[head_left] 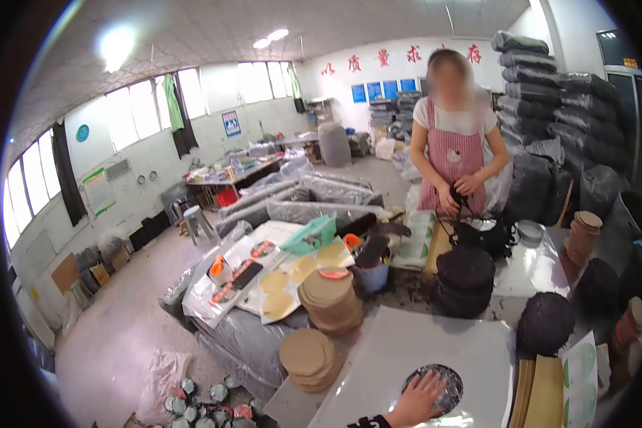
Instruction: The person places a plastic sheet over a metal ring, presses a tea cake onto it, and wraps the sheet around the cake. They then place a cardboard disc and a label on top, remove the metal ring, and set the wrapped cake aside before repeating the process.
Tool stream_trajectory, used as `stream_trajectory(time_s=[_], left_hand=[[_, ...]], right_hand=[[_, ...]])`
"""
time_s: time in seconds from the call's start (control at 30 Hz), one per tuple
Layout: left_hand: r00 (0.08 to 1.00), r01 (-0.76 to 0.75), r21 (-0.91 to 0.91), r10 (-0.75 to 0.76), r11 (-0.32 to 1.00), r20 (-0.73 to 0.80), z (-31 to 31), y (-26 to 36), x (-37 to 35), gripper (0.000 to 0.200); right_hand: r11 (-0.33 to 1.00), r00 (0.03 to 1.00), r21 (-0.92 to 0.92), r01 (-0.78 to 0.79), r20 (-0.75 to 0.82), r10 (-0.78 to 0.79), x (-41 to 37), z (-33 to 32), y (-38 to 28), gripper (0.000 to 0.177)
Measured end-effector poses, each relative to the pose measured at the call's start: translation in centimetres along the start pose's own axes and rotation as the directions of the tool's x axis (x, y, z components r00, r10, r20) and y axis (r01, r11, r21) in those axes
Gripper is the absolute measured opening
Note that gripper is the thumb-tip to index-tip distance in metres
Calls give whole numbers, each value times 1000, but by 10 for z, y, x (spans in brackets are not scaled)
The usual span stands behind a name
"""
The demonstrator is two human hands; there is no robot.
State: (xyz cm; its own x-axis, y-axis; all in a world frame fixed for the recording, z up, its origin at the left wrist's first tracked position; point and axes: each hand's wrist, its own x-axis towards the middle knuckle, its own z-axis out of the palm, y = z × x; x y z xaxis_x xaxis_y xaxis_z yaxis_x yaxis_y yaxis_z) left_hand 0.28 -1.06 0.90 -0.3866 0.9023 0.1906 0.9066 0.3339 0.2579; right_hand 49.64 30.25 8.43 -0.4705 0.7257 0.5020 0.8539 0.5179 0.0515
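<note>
My left hand (417, 399) lies flat, fingers spread, on a round black disc (449, 394) with whitish marks. The palm and fingers cover much of the disc, so its kind is hard to tell. Beneath it is a glossy white sheet (378, 357) on the worktable. A stack of round tan discs (309, 360) stands to the left of the sheet. At the right edge are yellowish boards (539, 396) and a white sheet with green prints (580, 381). My right hand is out of the frame.
Across the table a person (455, 143) in a checked apron handles something black. Black round stacks (465, 282) and a dark rounded pile (546, 324) stand beyond the sheet. Left are more tan discs (330, 303), a green basket (309, 235) and a tool bucket (371, 274). Small bundles (217, 392) lie below.
</note>
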Motion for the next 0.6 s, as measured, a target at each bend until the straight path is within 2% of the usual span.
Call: stream_trajectory(time_s=[0.07, 0.1, 0.2, 0.23, 0.3, 0.4, 0.5, 0.6], left_hand=[[996, 29, 40, -32, 999, 82, -12, 1, -1, 81], [998, 24, 43, -26, 999, 51, -4, 0, -1, 80], [996, 38, 81, -45, 996, 82, -9, 1, 0, 80], [997, 38, 65, -41, 997, 59, -3, 0, 0, 79], [998, 33, 59, -37, 998, 51, -2, -2, 0, 79], [997, 35, 53, -39, 998, 65, -3, -2, 0, 79], [998, 37, 45, -39, 998, 57, -4, -2, 0, 79], [996, 40, 50, -44, 998, 75, -8, -1, 2, 78]], right_hand=[[999, 994, -16, -34, 100, 35, 11, 5, 10, 44], [998, 987, -24, -54, 147, 57, 15, 6, 11, 46], [941, 952, -307, -139, 220, 212, 24, 4, 3, 45], [889, 839, -389, -241, 377, 392, 30, 3, -3, 40], [972, 954, -187, -140, 239, 183, 19, 14, -27, 38], [991, 994, 89, 100, -42, -96, -21, 32, -77, 36], [985, 988, 123, -120, 110, 107, -62, 45, -99, 39], [995, 997, 92, -44, 59, 39, -84, 44, -74, 39]])
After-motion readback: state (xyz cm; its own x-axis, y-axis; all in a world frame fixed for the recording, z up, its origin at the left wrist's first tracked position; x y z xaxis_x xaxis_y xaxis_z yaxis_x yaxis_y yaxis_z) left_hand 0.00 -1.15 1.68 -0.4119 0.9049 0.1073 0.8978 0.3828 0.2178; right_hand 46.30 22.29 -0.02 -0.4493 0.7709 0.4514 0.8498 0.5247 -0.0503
